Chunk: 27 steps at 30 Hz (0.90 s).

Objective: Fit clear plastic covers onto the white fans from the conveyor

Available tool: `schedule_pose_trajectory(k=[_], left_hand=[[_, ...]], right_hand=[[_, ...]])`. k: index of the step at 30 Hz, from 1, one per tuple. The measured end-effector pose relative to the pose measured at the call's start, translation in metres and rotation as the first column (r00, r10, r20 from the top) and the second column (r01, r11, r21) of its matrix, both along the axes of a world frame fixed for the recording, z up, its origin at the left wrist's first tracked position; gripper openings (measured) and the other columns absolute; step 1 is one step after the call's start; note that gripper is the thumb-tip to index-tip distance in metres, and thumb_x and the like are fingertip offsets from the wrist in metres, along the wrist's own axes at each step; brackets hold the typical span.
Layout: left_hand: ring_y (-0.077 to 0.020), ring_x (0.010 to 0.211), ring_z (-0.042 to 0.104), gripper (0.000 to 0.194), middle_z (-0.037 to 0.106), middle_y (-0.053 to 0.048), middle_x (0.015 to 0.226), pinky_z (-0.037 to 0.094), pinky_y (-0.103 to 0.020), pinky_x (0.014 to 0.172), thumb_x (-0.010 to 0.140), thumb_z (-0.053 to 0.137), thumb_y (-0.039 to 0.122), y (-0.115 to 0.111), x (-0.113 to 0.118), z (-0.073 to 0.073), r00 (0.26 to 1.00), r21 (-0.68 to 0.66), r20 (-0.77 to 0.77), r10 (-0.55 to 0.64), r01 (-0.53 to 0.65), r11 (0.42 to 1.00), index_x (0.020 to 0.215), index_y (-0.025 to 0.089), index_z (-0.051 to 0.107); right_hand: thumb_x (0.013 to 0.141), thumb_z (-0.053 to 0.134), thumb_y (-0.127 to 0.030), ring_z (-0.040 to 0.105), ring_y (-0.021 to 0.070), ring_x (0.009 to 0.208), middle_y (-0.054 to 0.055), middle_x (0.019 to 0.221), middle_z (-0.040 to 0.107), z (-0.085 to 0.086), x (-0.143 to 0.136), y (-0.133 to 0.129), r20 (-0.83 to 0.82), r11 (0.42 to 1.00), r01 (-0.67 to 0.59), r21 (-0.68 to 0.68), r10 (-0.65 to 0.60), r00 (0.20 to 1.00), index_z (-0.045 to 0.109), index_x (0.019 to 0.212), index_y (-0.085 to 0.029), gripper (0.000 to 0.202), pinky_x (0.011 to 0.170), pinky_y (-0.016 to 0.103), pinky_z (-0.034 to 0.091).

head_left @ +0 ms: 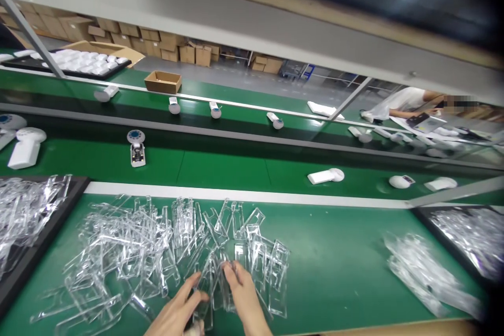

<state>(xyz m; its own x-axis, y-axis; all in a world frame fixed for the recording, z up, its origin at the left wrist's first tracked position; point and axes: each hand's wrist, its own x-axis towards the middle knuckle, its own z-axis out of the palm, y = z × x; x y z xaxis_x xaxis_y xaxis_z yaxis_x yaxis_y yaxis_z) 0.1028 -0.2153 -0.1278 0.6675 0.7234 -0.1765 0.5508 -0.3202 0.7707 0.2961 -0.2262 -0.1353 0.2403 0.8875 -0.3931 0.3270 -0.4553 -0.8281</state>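
Note:
A heap of clear plastic frames (129, 241) is spread over the green worktop (331, 262) in front of me. My left hand (179, 307) is at the near edge of the heap, its fingers curled round a clear frame. Just to its right, my right hand (244, 291) pinches the upper end of some clear frames, thumb and fingers together; how many is hard to make out. More loose frames (271, 268) lie to the right of my right hand, some overlapping.
Black trays of clear parts stand at left (74, 194) and right (429, 220). A clear plastic bag (429, 273) lies on the right. White round-headed devices (326, 175) sit on the green conveyor (220, 168) behind a white rail. A person's arm (409, 110) shows at far right.

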Motion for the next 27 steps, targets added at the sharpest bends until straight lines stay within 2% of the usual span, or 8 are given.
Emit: schedule_pose_trajectory(k=[4,8,12,15,19,22,24,27], left_hand=[[-0.0225,0.124,0.047,0.045,0.045,-0.008,0.139,0.050,-0.025,0.087,0.073,0.058,0.024,-0.002,0.008,0.000,0.989,-0.312,0.093,0.119,-0.084,0.946,0.118,0.027,0.053],[-0.0218,0.120,0.050,0.051,0.048,-0.006,0.136,0.048,-0.028,0.091,0.072,0.060,0.032,-0.009,0.016,-0.009,0.957,-0.438,0.148,0.250,-0.163,0.884,0.122,0.028,0.051],[-0.0245,0.124,0.046,0.057,0.049,-0.010,0.136,0.044,-0.033,0.098,0.073,0.060,0.038,-0.014,0.015,-0.020,0.936,-0.447,0.129,0.328,-0.241,0.862,0.126,0.023,0.047],[-0.0272,0.131,0.036,0.054,0.043,-0.011,0.140,0.040,-0.039,0.102,0.074,0.059,0.033,-0.014,0.011,-0.021,0.928,-0.283,0.115,0.353,-0.310,0.908,0.126,0.023,0.049],[-0.0289,0.130,0.037,0.052,0.036,-0.008,0.145,0.043,-0.043,0.098,0.078,0.054,0.031,-0.008,0.011,-0.005,0.903,-0.114,0.204,0.379,-0.363,0.925,0.130,0.031,0.046],[-0.0278,0.127,0.042,0.049,0.038,-0.005,0.143,0.047,-0.040,0.094,0.081,0.051,0.036,0.007,0.017,0.017,0.888,-0.126,0.219,0.404,-0.385,0.914,0.130,0.035,0.045],[-0.0274,0.125,0.045,0.045,0.042,-0.005,0.140,0.045,-0.042,0.096,0.082,0.049,0.042,0.025,0.025,0.031,0.896,-0.151,0.184,0.404,-0.380,0.913,0.126,0.034,0.048],[-0.0285,0.119,0.050,0.043,0.045,-0.006,0.137,0.043,-0.048,0.097,0.083,0.047,0.046,0.064,0.046,0.048,0.945,-0.171,0.106,0.310,-0.290,0.942,0.123,0.032,0.050]], right_hand=[[0.086,0.035,-0.058,0.061,0.0218,0.088,0.007,0.090,0.067,0.004,-0.002,-0.002,-0.073,0.998,0.052,-0.027,-0.054,0.996,0.060,0.087,-0.019,0.047,0.081,0.033,0.046],[0.088,0.038,-0.045,0.058,0.0239,0.105,0.011,0.108,0.064,-0.003,-0.006,-0.004,-0.112,0.998,0.059,-0.034,-0.063,0.992,0.059,0.101,-0.017,0.038,0.095,0.037,0.041],[0.086,0.038,-0.025,0.045,0.0245,0.123,0.014,0.131,0.051,-0.010,-0.026,-0.001,0.047,0.997,0.027,-0.079,-0.023,0.999,0.048,0.123,-0.014,0.039,0.106,0.041,0.031],[0.085,0.036,-0.014,0.033,0.0240,0.132,0.015,0.142,0.039,-0.004,-0.038,0.003,0.174,0.988,-0.071,-0.138,0.095,0.980,0.037,0.134,-0.012,0.049,0.109,0.042,0.028],[0.091,0.031,-0.020,0.028,0.0251,0.135,0.014,0.146,0.032,0.017,-0.017,0.004,0.302,0.990,-0.140,-0.017,0.139,0.943,0.027,0.140,-0.015,0.050,0.108,0.046,0.030],[0.092,0.033,-0.020,0.055,0.0258,0.112,0.014,0.122,0.056,0.029,0.027,-0.004,0.456,0.996,-0.001,0.085,-0.038,0.889,0.050,0.120,-0.020,0.033,0.094,0.041,0.046],[0.091,0.032,-0.014,0.064,0.0230,0.086,0.012,0.098,0.064,0.029,0.056,-0.012,0.552,0.998,0.024,0.065,-0.056,0.832,0.057,0.103,-0.020,0.028,0.077,0.036,0.053],[0.083,0.040,-0.003,0.062,0.0251,0.096,0.012,0.111,0.061,0.018,0.086,-0.023,0.728,0.965,-0.262,0.015,0.169,0.664,0.054,0.115,-0.021,0.040,0.078,0.037,0.052]])
